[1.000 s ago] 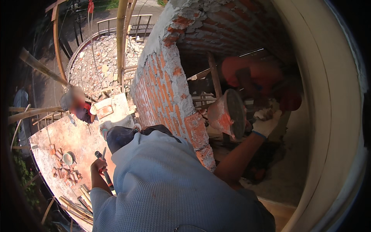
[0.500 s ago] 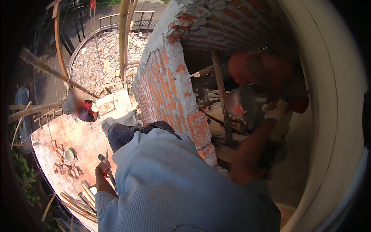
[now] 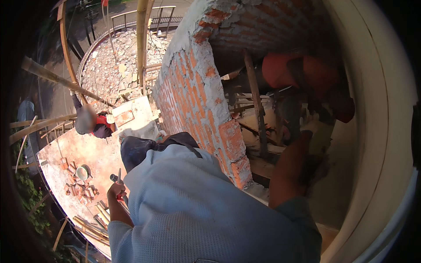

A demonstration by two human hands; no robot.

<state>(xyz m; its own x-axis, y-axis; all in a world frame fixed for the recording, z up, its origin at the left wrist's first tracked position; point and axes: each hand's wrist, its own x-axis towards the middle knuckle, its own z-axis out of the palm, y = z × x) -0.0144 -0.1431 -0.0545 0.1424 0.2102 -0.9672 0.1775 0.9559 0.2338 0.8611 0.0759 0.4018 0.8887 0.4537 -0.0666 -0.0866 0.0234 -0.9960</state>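
My left hand (image 3: 116, 190) hangs at my side, closed round a hammer (image 3: 114, 178) with a dark head; a second thin metal piece stands up beside the head. My right arm reaches into the shaded opening beyond the brick wall (image 3: 184, 92). The gloved right hand (image 3: 310, 123) is there, close to a person in a red top (image 3: 285, 71); shadow and blur hide its fingers and anything in them. A broken, mortar-covered brick edge (image 3: 234, 139) runs left of my right forearm.
A second person (image 3: 103, 125) stands on the lower slab at left. Loose bricks (image 3: 72, 177), a round bowl (image 3: 82, 172) and timber strips (image 3: 90, 230) lie there. Bamboo poles (image 3: 142, 44) rise near a rubble heap (image 3: 105, 65). A wooden prop (image 3: 255, 103) stands inside the opening; a pale curved wall (image 3: 372, 131) borders the right.
A bucket-like grey container beside the wooden prop no longer shows there. The person in red has shifted. The person at left has raised an arm to a pole. My left hand keeps the hammer.
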